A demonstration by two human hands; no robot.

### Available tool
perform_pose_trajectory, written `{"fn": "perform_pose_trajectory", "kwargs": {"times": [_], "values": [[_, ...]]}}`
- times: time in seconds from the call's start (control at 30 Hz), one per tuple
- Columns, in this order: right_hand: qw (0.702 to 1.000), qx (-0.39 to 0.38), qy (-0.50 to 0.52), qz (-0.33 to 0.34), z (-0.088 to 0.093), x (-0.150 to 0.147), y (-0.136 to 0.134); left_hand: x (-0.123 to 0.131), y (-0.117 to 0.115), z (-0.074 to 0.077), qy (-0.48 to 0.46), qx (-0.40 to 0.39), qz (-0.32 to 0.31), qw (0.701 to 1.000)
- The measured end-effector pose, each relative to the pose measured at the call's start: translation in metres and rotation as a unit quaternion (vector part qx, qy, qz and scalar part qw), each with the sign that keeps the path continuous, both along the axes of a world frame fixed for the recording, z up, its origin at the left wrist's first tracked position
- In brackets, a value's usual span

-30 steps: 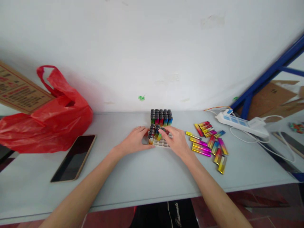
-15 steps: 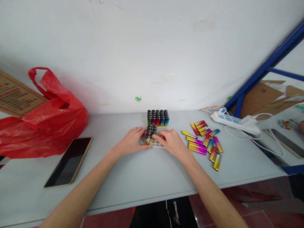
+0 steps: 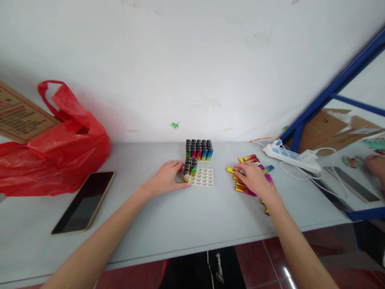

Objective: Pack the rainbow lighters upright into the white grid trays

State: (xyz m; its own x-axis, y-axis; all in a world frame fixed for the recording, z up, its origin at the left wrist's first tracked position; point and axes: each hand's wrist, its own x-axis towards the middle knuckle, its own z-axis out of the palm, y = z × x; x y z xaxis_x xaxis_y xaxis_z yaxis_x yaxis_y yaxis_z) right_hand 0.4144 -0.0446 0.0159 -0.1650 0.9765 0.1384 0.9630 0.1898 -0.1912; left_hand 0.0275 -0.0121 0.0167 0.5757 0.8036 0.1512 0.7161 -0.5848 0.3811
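Note:
A white tray with round slots (image 3: 206, 177) lies on the table, several upright lighters (image 3: 186, 175) filling its left columns. Around the tray's left edge is my left hand (image 3: 166, 176), its thumb and fingers apart, beside the front-left lighter. Behind the tray stands a full block of black-topped, coloured lighters (image 3: 199, 150). My right hand (image 3: 252, 176) reaches over the loose pile of shiny lighters (image 3: 245, 189) at the right. Its fingertips touch a gold one (image 3: 230, 170) at the pile's left side; whether they grip it is unclear.
A phone (image 3: 84, 202) and a red plastic bag (image 3: 72, 148) are at the left, with a cardboard box (image 3: 24, 114) behind. A white power strip (image 3: 290, 157) with cables sits at the right, near a blue metal frame (image 3: 331, 88). Another person's hand (image 3: 375, 166) shows at the far right.
My right hand has moved from the tray to the loose pile on the right, uncovering the tray's slots. My left hand has stayed at the tray's left edge.

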Motion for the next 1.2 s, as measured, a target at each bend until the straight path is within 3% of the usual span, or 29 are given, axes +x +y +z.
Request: {"fn": "perform_pose_trajectory", "kwargs": {"times": [0.23, 0.33, 0.4, 0.5, 0.6, 0.7, 0.77, 0.83, 1.07, 1.13, 1.2], "values": [[1.000, -0.010, -0.003, 0.022, 0.002, -0.022, 0.018, 0.001, -0.003, 0.004, -0.005, 0.008, 0.006, 1.000], [0.993, 0.030, 0.095, 0.055, 0.005, -0.032, 0.022, 0.002, -0.003, 0.006, -0.002, 0.008, 0.010, 1.000], [0.972, 0.058, 0.215, 0.072, 0.009, -0.042, 0.025, 0.002, -0.003, 0.005, 0.000, 0.009, 0.009, 1.000], [0.898, 0.033, 0.435, 0.058, 0.021, -0.063, 0.029, 0.002, -0.001, 0.003, -0.004, 0.010, 0.004, 1.000], [0.761, -0.024, 0.648, 0.038, 0.034, -0.088, 0.034, 0.001, 0.000, 0.002, -0.002, 0.012, 0.003, 1.000], [0.629, -0.071, 0.773, 0.042, 0.040, -0.110, 0.039, 0.001, -0.001, 0.003, 0.004, 0.014, 0.005, 1.000], [0.585, -0.099, 0.804, 0.043, 0.036, -0.120, 0.040, 0.001, -0.001, 0.003, 0.003, 0.011, 0.005, 1.000], [0.576, -0.125, 0.807, 0.034, 0.030, -0.125, 0.038, 0.001, -0.001, 0.002, -0.001, 0.006, 0.004, 1.000], [0.614, -0.257, 0.740, 0.099, 0.022, -0.128, 0.018, 0.001, -0.001, 0.000, -0.009, 0.005, 0.006, 1.000], [0.637, -0.268, 0.716, 0.097, 0.022, -0.131, 0.014, 0.001, -0.001, 0.001, -0.012, 0.007, 0.008, 1.000], [0.680, -0.265, 0.680, 0.074, 0.018, -0.137, 0.012, 0.001, -0.003, 0.002, -0.013, 0.007, 0.011, 1.000]]}}
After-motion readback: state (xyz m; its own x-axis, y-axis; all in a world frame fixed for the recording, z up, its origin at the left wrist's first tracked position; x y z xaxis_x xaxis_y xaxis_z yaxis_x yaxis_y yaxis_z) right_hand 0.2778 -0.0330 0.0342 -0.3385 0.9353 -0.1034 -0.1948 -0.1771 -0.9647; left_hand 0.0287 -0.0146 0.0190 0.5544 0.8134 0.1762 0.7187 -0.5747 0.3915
